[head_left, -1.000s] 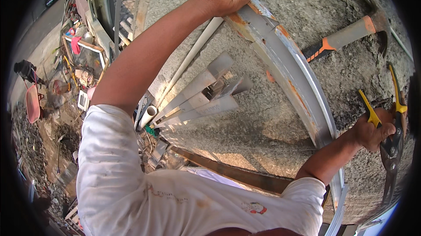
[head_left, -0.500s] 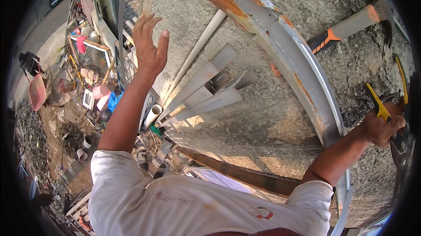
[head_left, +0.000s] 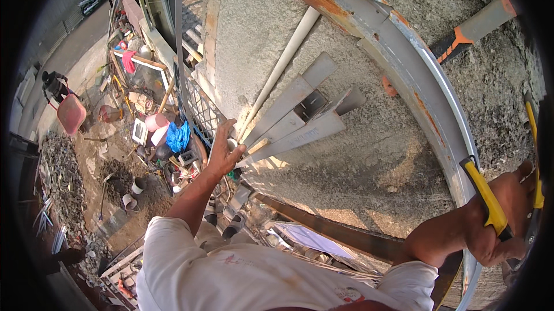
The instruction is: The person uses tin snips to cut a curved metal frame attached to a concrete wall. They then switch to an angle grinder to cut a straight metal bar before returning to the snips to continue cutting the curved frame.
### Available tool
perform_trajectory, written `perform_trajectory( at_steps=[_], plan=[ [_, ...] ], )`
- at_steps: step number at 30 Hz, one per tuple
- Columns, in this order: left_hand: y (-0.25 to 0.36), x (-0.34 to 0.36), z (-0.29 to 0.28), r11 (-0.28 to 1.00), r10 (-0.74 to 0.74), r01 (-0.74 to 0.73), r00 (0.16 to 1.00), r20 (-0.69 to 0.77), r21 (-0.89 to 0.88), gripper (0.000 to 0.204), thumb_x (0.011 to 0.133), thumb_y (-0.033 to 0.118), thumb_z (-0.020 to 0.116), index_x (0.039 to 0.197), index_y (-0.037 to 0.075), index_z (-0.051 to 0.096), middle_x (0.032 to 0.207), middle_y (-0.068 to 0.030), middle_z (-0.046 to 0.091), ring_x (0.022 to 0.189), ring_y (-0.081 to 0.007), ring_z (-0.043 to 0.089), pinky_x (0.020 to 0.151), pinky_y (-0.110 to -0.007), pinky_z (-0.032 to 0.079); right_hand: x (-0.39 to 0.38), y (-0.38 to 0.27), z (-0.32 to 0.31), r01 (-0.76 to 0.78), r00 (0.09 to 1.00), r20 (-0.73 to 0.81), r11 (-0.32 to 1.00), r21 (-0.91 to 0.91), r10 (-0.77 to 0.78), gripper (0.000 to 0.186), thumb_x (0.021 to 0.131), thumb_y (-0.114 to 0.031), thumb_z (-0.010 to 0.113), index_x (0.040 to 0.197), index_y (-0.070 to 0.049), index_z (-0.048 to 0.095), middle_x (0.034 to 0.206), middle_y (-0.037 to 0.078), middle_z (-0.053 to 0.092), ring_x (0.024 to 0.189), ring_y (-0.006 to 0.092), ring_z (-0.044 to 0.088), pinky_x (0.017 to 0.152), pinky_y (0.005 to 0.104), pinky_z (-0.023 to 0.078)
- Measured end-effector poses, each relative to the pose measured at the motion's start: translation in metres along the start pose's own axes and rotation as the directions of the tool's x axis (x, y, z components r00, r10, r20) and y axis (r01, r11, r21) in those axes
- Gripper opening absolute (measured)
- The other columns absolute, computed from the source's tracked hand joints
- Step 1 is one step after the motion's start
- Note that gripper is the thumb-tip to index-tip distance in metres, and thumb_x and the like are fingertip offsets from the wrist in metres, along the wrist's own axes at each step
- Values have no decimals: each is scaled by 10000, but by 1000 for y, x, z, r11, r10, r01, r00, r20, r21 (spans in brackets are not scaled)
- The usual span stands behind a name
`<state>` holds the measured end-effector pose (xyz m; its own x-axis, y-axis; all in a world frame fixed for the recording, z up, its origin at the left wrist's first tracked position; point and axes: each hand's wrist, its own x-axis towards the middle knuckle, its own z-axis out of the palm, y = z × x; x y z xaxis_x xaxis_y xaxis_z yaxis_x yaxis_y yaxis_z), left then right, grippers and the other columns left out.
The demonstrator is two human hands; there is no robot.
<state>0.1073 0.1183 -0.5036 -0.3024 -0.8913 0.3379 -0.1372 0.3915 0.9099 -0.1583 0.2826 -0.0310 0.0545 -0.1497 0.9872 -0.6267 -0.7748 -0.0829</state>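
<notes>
My left hand (head_left: 222, 152) reaches over the ledge's left edge, thumb apart from the forefinger; its other fingers are partly hidden. Beside it are the mouth of a white pipe (head_left: 232, 144) and the near ends of several flat grey metal strips (head_left: 283, 100) that fan out across rough concrete. A small tan patch shows by the thumb; I cannot tell what it is. At the far right my right hand (head_left: 499, 218) grips tin snips with yellow handles (head_left: 485, 192). The handles are spread, and the jaws are mostly lost in the dark rim.
A long, rusty grey steel beam (head_left: 404, 68) crosses the concrete ledge (head_left: 369, 178). Beyond it lies a hammer (head_left: 485, 22) with a grey, black and orange handle. Far below on the left are a pink wheelbarrow (head_left: 71, 113), a blue plastic bag (head_left: 178, 136), buckets and rubble.
My left hand has come down and right, from raised in the air to beside the pipe mouth. My right hand, with the snips, has moved down and nearer. The whole view has shifted.
</notes>
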Motion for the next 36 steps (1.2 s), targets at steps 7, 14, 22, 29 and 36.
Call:
perform_trajectory(
  at_steps=[7, 14, 22, 29, 36],
  plan=[
    [31, -39, 18, 964, 38, -17, 997, 73, -266, 880, 837, 613, 642, 1464, 57, 374, 1391, -206, 416, 1318, -355, 410, 1104, -457, 323, -217, -50, 52, -859, 512, 464, 421, 291, 723, 572, 890, -558, 677, 1223, -119, 525, 1236, 212, 514, 1220, 368, 510, 1101, 535, 323],
    [15, -169, 38, 876, -205, 437, 721, 662, -204, 1093, 775, 678, 713, 1541, 41, 265, 1527, -233, 319, 1443, -390, 300, 1185, -500, 239, -434, -93, 60, -945, -320, 354, -321, -56, 879, 401, 957, -212, 675, 1270, -23, 511, 1201, 66, 547, 1090, 149, 509, 999, 324, 379],
    [-1, -231, 50, 772, -514, 629, 535, 670, 89, 1302, 639, 605, 847, 1537, -34, 152, 1518, -281, 297, 1436, -423, 297, 1181, -478, 276, -517, -105, 127, -706, -696, 227, -707, -43, 681, 464, 975, -237, 664, 1353, -32, 489, 1251, 62, 564, 1156, 152, 530, 997, 338, 403],
    [-7, -266, 33, 654, -636, 750, 476, 608, 98, 1053, 654, 440, 800, 1454, -6, 280, 1320, -203, 454, 1288, -363, 447, 1060, -452, 369, -553, -125, 146, -723, -676, 449, -645, -250, 584, 560, 953, -277, 687, 1381, -8, 445, 1244, 87, 534, 1125, 210, 530, 993, 342, 404],
    [-53, -323, 45, 415, -824, 892, 452, 342, -179, 850, 674, 300, 770, 1333, -49, 361, 1138, -224, 568, 1098, -302, 569, 970, -369, 452, -558, -62, 150, -937, -295, 479, -152, -314, 827, 868, 920, -429, 694, 1514, -27, 207, 1544, 255, 260, 1456, 389, 249, 1183, 529, 194]
  ],
)
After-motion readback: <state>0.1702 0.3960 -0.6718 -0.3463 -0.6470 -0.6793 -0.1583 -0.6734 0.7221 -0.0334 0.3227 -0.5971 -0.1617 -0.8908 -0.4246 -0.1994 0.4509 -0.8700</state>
